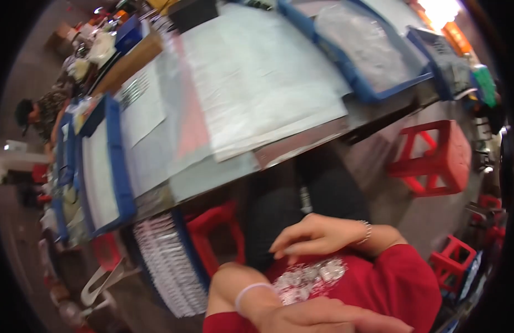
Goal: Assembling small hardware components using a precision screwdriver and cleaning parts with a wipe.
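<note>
Red shirt under both hands

We look down on a long worktable running slantwise across the view, its top covered with pale paper sheets. Blue trays sit along its edges, one at the far end lined with clear plastic. Red plastic stools stand on the grey-brown floor, one beside the table, another tucked under it, smaller ones off to the right. A stack of white-and-red printed sheets rests in a crate below the table edge. Bright warm light glares at the upper right. A person sits far left.
</note>
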Available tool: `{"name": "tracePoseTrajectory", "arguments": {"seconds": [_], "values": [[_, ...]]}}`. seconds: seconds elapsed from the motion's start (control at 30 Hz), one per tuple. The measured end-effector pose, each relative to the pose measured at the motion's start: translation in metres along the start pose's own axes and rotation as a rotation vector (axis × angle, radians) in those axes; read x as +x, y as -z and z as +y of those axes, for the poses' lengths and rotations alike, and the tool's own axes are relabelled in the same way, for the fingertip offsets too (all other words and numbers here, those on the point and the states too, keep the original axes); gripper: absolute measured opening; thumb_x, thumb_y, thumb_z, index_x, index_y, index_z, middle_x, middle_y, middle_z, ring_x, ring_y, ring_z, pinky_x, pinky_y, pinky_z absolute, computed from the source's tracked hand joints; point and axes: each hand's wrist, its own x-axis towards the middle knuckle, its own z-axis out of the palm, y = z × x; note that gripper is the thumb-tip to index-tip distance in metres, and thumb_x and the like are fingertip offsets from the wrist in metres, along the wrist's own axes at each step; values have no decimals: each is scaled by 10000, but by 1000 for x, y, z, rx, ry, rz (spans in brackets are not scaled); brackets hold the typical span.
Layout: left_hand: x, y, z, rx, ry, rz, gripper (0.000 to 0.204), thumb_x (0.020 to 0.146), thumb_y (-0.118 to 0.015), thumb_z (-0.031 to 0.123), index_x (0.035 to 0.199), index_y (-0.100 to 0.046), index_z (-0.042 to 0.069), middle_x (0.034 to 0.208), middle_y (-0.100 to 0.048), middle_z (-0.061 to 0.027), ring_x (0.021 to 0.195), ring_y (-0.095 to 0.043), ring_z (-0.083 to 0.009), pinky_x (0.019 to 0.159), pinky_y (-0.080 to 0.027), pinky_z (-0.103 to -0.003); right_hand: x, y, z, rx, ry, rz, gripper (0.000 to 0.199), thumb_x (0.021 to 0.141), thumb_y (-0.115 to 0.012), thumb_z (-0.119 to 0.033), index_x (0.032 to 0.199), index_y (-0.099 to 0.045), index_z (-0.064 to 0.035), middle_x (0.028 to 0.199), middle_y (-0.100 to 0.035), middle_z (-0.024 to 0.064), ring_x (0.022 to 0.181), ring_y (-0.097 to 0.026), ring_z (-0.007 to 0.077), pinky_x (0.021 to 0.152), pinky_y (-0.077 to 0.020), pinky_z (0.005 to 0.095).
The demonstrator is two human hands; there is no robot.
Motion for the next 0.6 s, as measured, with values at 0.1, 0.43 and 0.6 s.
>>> {"name": "tracePoseTrajectory", "arguments": {"seconds": [0.1,0.43,0.6], "values": [[-12,9,13,329,59,-119,597,1020,-176,309,1393,-265,-148,1426,-368,-281,1357,-344,-347,1130,-252,-389,0,0,0,-78,-8,-1,275,964,-509,-108,1200,-554,25,1041,-678,137,851,-691,170,769,-551,282],[-37,-6,5,589,-57,121,647,1016,-324,364,1300,-346,-216,1318,-409,-394,1257,-446,-432,1046,-376,-483,-15,-7,25,-169,115,28,248,952,-536,-148,1126,-572,25,933,-682,149,761,-680,223,700,-519,316],[-17,18,0,942,-200,673,484,1013,-385,263,1318,-406,-112,1302,-497,-285,1223,-502,-355,1019,-421,-433,-30,7,27,-324,232,131,253,928,-566,-187,1091,-597,4,892,-677,169,792,-668,296,699,-521,349]]}}
